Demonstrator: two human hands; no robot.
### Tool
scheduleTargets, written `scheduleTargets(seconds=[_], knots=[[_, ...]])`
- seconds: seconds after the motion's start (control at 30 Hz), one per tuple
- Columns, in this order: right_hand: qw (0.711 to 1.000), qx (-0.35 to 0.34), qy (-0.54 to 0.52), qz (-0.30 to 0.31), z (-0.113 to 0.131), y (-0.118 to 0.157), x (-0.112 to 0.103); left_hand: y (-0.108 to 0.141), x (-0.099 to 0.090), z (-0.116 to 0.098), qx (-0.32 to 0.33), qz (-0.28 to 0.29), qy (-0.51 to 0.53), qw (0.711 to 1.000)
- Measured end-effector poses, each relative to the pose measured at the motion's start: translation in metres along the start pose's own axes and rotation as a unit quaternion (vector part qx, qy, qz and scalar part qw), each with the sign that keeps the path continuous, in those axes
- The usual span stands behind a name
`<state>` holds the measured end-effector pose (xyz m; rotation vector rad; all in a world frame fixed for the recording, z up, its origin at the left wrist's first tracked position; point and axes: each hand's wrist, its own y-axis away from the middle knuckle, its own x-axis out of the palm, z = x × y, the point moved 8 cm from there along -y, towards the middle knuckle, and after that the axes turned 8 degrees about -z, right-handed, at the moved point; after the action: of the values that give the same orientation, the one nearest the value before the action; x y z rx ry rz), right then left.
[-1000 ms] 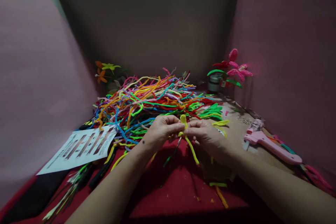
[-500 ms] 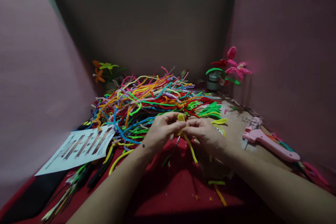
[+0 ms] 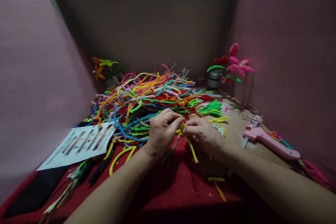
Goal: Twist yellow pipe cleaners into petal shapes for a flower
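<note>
Both hands pinch a yellow pipe cleaner above the red cloth. My left hand is closed on its upper, bent part, which the fingers mostly cover. My right hand has thumb and fingertips pressed together on it just to the right. One yellow end hangs down below the fingers. A thin green strand also trails beneath the left fingers; what it joins is hidden. Right behind the hands spreads a big heap of coloured pipe cleaners.
A pink glue gun lies on the board at right, near a tape roll and green looped pieces. At left are a printed sheet and yellow-handled scissors. Pipe-cleaner flowers stand at the back.
My left hand has rolled over and closed further round the yellow piece, so its upright top loop is now mostly covered. My right hand has stayed nearly in place.
</note>
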<state>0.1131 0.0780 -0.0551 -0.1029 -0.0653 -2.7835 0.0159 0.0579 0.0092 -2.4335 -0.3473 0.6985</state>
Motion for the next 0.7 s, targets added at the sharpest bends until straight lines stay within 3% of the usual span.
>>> scheduleTargets(seconds=[0.1,0.2,0.27,0.33,0.4,0.53,0.7], knots=[[1.000,-0.003,-0.011,0.006,0.002,0.000,0.001,-0.001,-0.003,0.000,0.012,-0.015,0.014,1.000],[1.000,-0.008,-0.025,-0.015,0.007,-0.001,-0.004,-0.006,-0.005,0.020,-0.127,-0.014,0.116,0.985],[0.999,-0.015,-0.039,-0.027,0.010,-0.003,-0.007,-0.006,0.000,0.030,-0.217,0.025,0.163,0.962],[0.998,-0.027,-0.053,-0.034,0.012,-0.004,-0.010,-0.003,0.009,0.030,-0.252,0.085,0.166,0.950],[0.997,-0.031,-0.063,-0.039,0.012,-0.005,-0.012,0.000,0.013,0.026,-0.245,0.114,0.150,0.951],[0.996,-0.023,-0.079,-0.037,0.009,-0.005,-0.012,0.001,0.012,0.022,-0.192,0.083,0.109,0.972],[0.996,-0.049,-0.055,-0.045,0.013,-0.007,-0.014,0.003,0.017,0.023,-0.200,0.115,0.120,0.966]])
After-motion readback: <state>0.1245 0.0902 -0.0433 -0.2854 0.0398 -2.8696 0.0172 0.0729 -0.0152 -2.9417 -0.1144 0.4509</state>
